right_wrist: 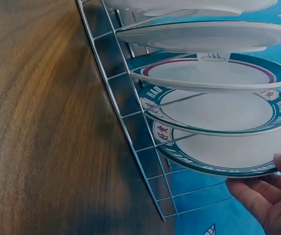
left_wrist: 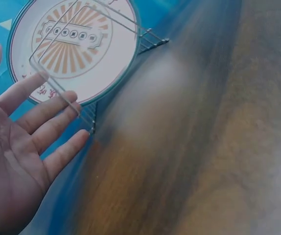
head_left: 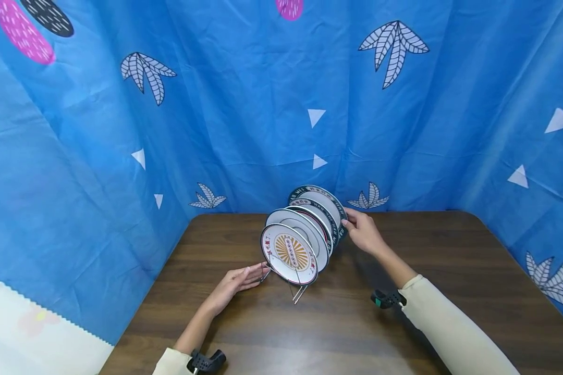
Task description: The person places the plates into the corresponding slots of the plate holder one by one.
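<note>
Several round plates with dark green rims stand on edge in a metal wire dish rack. The front plate bears an orange sunburst print. At the back of the row, my right hand pinches the rim of the rearmost plate, thumb on its face and fingers behind. That plate sits among the rack's wires in the right wrist view. My left hand reaches to the rack's front left corner, fingers extended and spread. In the left wrist view its fingertips are at the rack's wire, beside the front plate.
Under the rack is a dark brown wooden table with rounded far corners. A blue patterned curtain hangs behind and along both sides. Each wrist carries a black strapped device.
</note>
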Demonstrator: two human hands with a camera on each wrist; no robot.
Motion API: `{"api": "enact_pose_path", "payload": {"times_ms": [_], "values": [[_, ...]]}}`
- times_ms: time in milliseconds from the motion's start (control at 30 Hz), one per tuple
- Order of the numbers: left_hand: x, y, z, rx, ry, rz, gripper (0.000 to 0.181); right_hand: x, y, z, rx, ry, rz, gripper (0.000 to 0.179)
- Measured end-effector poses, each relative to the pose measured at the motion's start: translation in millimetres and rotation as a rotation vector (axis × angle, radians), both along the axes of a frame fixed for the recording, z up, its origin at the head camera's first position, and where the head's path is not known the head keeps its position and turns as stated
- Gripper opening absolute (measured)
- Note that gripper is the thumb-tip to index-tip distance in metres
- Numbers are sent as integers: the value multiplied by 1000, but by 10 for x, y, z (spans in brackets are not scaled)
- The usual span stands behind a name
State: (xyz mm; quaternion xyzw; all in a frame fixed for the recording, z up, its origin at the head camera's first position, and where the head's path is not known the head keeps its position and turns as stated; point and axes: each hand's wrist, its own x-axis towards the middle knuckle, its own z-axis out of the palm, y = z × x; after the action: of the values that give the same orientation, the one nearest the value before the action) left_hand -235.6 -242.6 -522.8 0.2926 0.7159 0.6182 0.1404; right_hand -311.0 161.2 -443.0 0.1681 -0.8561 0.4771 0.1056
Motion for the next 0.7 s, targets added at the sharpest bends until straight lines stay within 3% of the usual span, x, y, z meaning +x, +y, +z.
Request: {"api": "enact_pose_path", "payload": {"times_ms": [100, 233, 333, 400, 533, 700], "values": [[-75, -16, -19, 41, -21, 70, 52, 102, -20, -5, -62, -28, -34, 51], [-284, -27, -7, 107, -45, 282, 50, 394, -121, -27, -176, -99, -99, 68], [-444, 32, 65, 154, -65, 377, 56, 616, -254, -74, -212, -165, -110, 75], [-540, 117, 131, 185, -86, 376, 62, 731, -355, -110, -235, -203, -104, 77], [-712, 350, 226, 237, -151, 306, 71, 876, -551, -172, -270, -223, -105, 77], [-813, 579, 202, 284, -226, 226, 76, 947, -783, -275, -299, -189, -121, 81]]}}
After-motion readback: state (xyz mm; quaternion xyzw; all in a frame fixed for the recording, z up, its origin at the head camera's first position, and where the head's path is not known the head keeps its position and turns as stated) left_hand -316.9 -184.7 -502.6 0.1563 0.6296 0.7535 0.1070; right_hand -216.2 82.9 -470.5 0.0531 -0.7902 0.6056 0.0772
